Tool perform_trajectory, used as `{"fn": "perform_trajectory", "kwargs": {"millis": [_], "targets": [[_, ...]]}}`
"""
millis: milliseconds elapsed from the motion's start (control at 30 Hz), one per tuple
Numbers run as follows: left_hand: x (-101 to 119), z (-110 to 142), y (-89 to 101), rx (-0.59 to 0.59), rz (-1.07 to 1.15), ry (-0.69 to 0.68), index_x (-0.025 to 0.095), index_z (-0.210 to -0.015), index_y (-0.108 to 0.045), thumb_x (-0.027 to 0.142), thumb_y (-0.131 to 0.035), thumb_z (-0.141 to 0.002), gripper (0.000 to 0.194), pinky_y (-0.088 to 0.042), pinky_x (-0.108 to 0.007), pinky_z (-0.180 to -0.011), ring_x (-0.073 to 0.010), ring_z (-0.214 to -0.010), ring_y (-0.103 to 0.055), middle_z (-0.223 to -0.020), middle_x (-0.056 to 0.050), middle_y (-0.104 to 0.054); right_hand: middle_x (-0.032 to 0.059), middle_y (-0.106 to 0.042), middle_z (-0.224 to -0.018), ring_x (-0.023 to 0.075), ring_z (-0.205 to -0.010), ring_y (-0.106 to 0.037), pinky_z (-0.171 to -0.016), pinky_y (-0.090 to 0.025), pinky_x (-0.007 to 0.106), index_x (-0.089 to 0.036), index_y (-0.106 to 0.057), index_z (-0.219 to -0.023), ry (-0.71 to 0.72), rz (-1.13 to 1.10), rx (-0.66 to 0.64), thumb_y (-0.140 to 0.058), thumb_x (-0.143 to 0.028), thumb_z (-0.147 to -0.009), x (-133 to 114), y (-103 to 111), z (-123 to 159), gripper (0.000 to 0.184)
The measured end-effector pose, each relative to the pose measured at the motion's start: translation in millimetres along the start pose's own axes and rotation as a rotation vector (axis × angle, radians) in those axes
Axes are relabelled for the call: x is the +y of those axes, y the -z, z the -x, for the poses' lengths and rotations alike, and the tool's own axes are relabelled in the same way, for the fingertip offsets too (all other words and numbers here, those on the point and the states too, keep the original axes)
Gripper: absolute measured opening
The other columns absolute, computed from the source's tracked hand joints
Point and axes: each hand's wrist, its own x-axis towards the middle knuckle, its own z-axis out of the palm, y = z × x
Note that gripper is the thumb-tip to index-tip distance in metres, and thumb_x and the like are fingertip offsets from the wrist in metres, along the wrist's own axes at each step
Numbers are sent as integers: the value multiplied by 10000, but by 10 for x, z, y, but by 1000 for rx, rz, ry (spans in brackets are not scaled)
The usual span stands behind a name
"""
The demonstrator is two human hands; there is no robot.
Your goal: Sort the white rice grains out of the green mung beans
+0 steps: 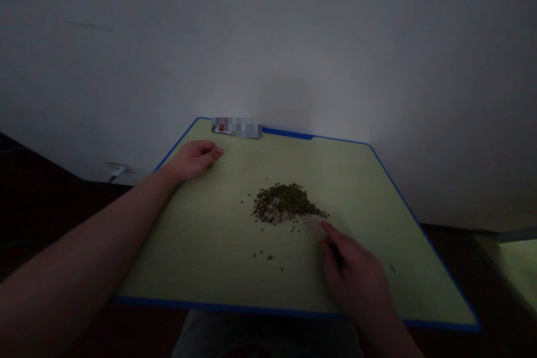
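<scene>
A heap of small dark green beans lies in the middle of a pale green table with a blue edge. A few stray beans lie nearer to me. My right hand rests on the table just right of the heap, its fingers curled and pinched on a small clear plastic piece at the heap's edge. My left hand lies at the table's far left, fingers loosely curled under, touching only the tabletop.
A small flat object lies at the table's far edge against the white wall. A second table corner shows at the right. The floor around is dark.
</scene>
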Motion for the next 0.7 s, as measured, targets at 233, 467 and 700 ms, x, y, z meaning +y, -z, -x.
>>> {"fn": "perform_trajectory", "kwargs": {"millis": [233, 467, 700], "targets": [[-30, -10, -5, 2, -35, -4, 181, -581, -448, 460, -467, -759, 331, -264, -240, -465, -101, -474, -371, -491, 20, -415, 93, -715, -958, 184, -802, -680, -733, -564, 300, -125, -584, -1190, 2, -23, -7, -424, -230, -879, 7, 8, -10, 364], [4, 0, 4, 5, -44, -28, 177, -575, -454, 448, -460, -759, 328, -263, -240, -474, -99, -482, -362, -491, 21, -403, 95, -708, -968, 180, -809, -670, -736, -558, 302, -123, -567, -1213, 15, -62, -49, -418, -220, -880, -3, -1, -36, 377], [-9, -11, 1, -4, -36, -40, 172, -596, -481, 448, -462, -760, 322, -277, -235, -471, -102, -481, -387, -495, 17, -423, 89, -703, -983, 176, -838, -664, -747, -555, 301, -131, -567, -1206, 38, -96, -67, -426, -201, -881, 9, -6, -51, 361]]}}
